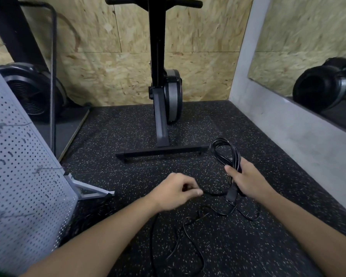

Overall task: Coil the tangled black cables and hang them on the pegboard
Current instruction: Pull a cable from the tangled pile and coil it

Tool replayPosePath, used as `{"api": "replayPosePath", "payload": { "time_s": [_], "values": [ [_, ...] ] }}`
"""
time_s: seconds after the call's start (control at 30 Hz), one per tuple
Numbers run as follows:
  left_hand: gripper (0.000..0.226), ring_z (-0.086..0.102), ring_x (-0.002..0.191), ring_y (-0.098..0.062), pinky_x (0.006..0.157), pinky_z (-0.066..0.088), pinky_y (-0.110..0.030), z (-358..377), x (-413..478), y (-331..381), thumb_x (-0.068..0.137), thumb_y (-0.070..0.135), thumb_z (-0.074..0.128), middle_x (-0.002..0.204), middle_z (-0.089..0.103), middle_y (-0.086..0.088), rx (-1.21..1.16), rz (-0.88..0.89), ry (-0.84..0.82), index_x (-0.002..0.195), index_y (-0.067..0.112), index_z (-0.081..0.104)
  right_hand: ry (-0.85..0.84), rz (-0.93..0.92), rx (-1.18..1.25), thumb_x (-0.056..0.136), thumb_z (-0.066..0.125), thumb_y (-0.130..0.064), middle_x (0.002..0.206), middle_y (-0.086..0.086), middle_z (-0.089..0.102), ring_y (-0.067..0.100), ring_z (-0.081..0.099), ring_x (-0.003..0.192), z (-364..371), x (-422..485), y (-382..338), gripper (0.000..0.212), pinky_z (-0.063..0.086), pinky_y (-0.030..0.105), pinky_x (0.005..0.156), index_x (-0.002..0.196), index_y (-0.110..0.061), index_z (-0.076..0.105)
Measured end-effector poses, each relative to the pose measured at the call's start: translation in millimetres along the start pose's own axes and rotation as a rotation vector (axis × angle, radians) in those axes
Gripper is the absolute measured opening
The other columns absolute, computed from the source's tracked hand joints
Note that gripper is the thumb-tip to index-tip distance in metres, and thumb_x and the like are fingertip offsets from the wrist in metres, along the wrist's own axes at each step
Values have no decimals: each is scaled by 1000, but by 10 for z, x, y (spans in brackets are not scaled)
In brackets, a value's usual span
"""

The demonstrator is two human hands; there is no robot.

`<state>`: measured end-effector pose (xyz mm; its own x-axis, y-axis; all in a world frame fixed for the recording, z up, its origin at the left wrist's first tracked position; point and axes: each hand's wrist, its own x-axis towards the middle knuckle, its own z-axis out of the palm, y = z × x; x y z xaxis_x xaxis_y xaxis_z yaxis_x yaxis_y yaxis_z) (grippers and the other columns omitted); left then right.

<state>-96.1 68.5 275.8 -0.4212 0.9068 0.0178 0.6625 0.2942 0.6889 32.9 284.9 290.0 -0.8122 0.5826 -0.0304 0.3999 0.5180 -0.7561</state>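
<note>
Head cam: yr right hand (248, 179) grips the cable coil (225, 151); left hand (175, 191) pinches a loose strand (214, 194). Slack (186, 234) tangles on floor (118, 128), cut off at btm; pegboard (18, 156) cropped at left.

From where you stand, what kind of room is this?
Probably a small gym: speckled rubber floor, a black exercise machine with a flywheel by the chipboard wall, and a wall mirror.

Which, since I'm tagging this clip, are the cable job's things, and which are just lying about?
Job: coiled cable, held by right hand; loose cable, pinched by left hand; pegboard.
Lying about: exercise machine; mirror.
</note>
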Motion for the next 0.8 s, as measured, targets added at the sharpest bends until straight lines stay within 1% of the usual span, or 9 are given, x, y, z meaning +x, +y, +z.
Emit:
{"api": "replayPosePath", "payload": {
  "time_s": [0.1,0.2,0.3,0.33,0.43,0.53,0.6,0.73,0.8],
  "values": [
    [27,62,83,-2,76,56,-31,-114,19,55,91,50,74,91,66,16,198,169,217,97,24,76,-129,-54,-81,108,51,-39,123,-11,66,14,60,118,59,-28,-60,29,46,37,99,136,-32,55],
    [35,58,80,-1,71,53,-29,-262,9,87,78,51,85,90,65,16,154,217,388,95,24,71,-304,-63,-70,107,44,-53,128,-14,65,9,60,119,128,-170,-247,36,45,33,96,139,-38,52],
    [37,55,83,0,76,52,-32,-286,1,120,78,37,88,97,63,16,101,206,415,103,24,64,-426,-116,-115,93,45,-78,114,-12,71,5,66,105,164,-301,-428,53,51,32,95,127,-38,57],
    [39,55,86,-2,78,53,-36,-283,3,124,78,35,89,100,61,15,96,217,414,104,23,63,-450,-142,-173,89,50,-80,107,-11,71,4,67,99,182,-316,-455,55,53,30,91,122,-37,57],
    [50,56,89,-11,78,53,-40,-305,10,128,70,42,93,105,54,12,89,238,432,104,20,62,-471,-200,-323,90,65,-66,99,-8,69,6,67,90,265,-326,-473,42,56,33,85,115,-34,55],
    [48,58,94,-11,80,54,-40,-307,28,91,70,44,93,105,53,12,99,251,415,100,21,65,-526,-217,-289,100,61,-50,94,-4,70,13,67,85,328,-310,-428,24,54,35,81,114,-31,58],
    [42,60,96,-8,83,54,-35,-293,39,39,76,47,88,103,56,12,85,237,400,101,22,66,-535,-213,-228,103,59,-43,96,0,71,19,68,87,322,-282,-391,18,54,38,81,117,-32,60],
    [18,66,89,-3,82,55,-29,-361,28,-157,98,42,70,94,71,13,-56,39,410,102,24,70,-437,-147,-87,104,60,-38,104,-10,73,8,67,98,245,-223,-307,11,51,34,91,113,-35,65],
    [13,69,84,-4,82,58,-34,-383,-6,-300,103,34,63,89,74,11,-86,-82,359,102,24,72,-380,-108,-9,105,59,-33,96,-21,72,5,65,96,203,-186,-270,7,48,30,87,105,-34,66]
  ]
}}
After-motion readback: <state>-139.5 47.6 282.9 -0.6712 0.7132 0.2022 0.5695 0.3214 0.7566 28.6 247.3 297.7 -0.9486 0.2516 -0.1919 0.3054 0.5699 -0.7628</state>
